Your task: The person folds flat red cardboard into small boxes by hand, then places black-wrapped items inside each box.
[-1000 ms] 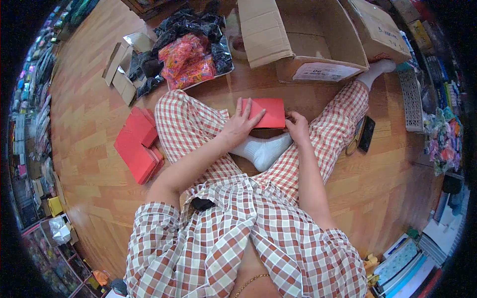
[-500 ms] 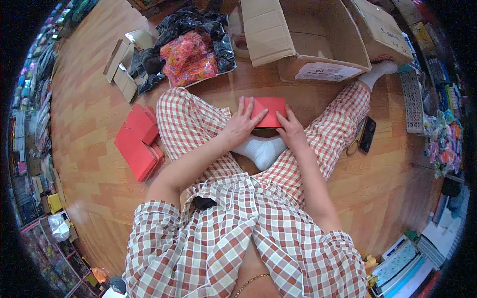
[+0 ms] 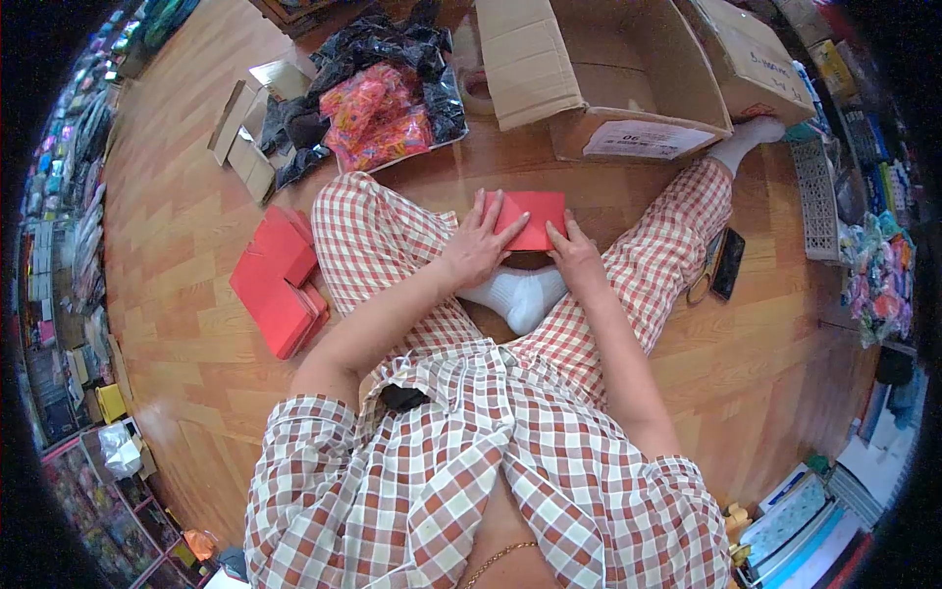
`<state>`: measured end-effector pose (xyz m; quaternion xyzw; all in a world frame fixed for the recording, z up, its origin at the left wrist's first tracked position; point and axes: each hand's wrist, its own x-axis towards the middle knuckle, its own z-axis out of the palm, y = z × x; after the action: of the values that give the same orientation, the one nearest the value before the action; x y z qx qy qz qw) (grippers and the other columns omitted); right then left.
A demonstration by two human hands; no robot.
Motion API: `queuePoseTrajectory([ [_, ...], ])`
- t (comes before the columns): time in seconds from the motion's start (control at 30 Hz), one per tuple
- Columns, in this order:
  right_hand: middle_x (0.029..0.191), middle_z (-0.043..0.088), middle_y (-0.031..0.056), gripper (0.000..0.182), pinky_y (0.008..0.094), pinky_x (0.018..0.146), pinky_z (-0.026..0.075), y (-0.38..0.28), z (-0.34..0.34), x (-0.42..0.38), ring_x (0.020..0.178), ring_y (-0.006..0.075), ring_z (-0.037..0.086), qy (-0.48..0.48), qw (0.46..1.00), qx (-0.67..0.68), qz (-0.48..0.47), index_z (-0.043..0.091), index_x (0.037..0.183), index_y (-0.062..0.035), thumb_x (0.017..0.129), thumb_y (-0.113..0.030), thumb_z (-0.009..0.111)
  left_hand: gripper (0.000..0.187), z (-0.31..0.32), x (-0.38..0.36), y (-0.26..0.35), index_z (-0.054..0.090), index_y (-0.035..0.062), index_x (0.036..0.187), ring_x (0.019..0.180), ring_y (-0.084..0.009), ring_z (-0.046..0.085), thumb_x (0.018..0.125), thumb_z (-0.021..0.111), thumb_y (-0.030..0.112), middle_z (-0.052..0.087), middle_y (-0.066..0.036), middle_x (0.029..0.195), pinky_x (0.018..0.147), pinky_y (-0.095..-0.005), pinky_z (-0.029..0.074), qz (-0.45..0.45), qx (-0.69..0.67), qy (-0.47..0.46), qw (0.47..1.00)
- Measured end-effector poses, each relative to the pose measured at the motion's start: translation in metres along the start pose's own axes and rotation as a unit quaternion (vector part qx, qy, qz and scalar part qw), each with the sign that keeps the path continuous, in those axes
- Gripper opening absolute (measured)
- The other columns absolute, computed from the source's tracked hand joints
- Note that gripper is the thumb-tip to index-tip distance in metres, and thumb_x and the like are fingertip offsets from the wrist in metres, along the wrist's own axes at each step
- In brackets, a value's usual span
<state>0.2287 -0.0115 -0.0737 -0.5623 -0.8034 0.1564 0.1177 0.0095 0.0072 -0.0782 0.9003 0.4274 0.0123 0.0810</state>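
Observation:
A small red cardboard box (image 3: 538,218) is held in front of me between my bent legs, just above a white-socked foot (image 3: 518,297). My left hand (image 3: 478,247) grips its left side, with the fingers laid along the top and the thumb across the near face. The lower right corner is in my right hand (image 3: 577,257), whose fingertips press on the edge. What lies underneath the box is hidden. Beside my left knee, several flat red cardboard pieces (image 3: 275,294) lie stacked unevenly on the wooden floor.
An open cardboard box (image 3: 628,74) stands ahead, near a closed carton (image 3: 751,64). Orange-pink packets (image 3: 378,118) lie on black plastic (image 3: 383,44) ahead left. Scissors (image 3: 699,287) and a phone (image 3: 727,265) are right of my leg. Packed shelves (image 3: 108,491) line the sides.
Both hands keep nearly the same hold on the red box. The right fingers have shifted slightly at its corner, and the whole view has moved a little.

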Motion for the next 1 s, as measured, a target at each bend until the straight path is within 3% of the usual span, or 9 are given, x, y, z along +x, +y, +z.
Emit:
queuePoseTrajectory([
  [0.07, 0.135, 0.040, 0.0249, 0.052, 0.0403, 0.090, 0.048, 0.002, -0.002, 0.001, 0.112, 0.0351, 0.054, -0.006, 0.999, 0.032, -0.003, 0.054, 0.124, -0.0096, 0.074, -0.010, 0.068, 0.072, 0.005, 0.000, 0.001, 0.024, 0.0220, 0.145, 0.131, -0.0525, 0.017, 0.083, 0.059, 0.034, 0.018, -0.030, 0.145, 0.110, -0.0516, 0.018, -0.012, -0.019, 0.030, 0.999],
  [0.6, 0.135, 0.037, 0.0280, 0.056, 0.0427, 0.091, 0.047, -0.001, -0.006, 0.002, 0.111, 0.0360, 0.054, -0.041, 0.999, 0.012, 0.004, 0.051, 0.126, -0.0061, 0.074, -0.011, 0.069, 0.077, 0.003, -0.005, 0.020, 0.022, 0.0186, 0.146, 0.135, -0.0479, 0.014, 0.082, 0.058, 0.043, 0.015, -0.026, 0.148, 0.107, -0.0511, 0.022, -0.069, -0.013, 0.036, 0.997],
  [0.7, 0.135, 0.036, 0.0312, 0.055, 0.0450, 0.089, 0.047, -0.002, 0.003, -0.002, 0.104, 0.0358, 0.057, -0.047, 0.998, -0.043, -0.010, 0.049, 0.128, -0.0047, 0.077, -0.014, 0.066, 0.078, 0.004, -0.005, 0.018, 0.022, 0.0182, 0.146, 0.135, -0.0479, 0.015, 0.081, 0.058, 0.045, 0.015, -0.026, 0.148, 0.107, -0.0510, 0.022, -0.063, -0.043, 0.036, 0.996],
  [0.77, 0.134, 0.035, 0.0345, 0.050, 0.0483, 0.085, 0.047, 0.001, 0.011, -0.005, 0.097, 0.0338, 0.060, -0.052, 0.993, -0.099, -0.023, 0.048, 0.129, -0.0042, 0.082, -0.016, 0.059, 0.074, 0.006, -0.002, 0.013, 0.025, 0.0191, 0.145, 0.134, -0.0484, 0.016, 0.082, 0.058, 0.042, 0.015, -0.026, 0.148, 0.107, -0.0510, 0.023, -0.038, 0.007, 0.009, 0.999],
  [1.0, 0.133, 0.036, 0.0361, 0.046, 0.0512, 0.081, 0.048, 0.003, 0.029, -0.004, 0.093, 0.0337, 0.062, -0.043, 0.989, -0.143, -0.018, 0.047, 0.131, -0.0045, 0.086, -0.015, 0.050, 0.065, 0.017, 0.004, 0.000, 0.032, 0.0230, 0.142, 0.134, -0.0475, 0.017, 0.083, 0.059, 0.030, 0.018, -0.025, 0.147, 0.108, -0.0490, 0.027, -0.019, -0.015, 0.047, 0.999],
])
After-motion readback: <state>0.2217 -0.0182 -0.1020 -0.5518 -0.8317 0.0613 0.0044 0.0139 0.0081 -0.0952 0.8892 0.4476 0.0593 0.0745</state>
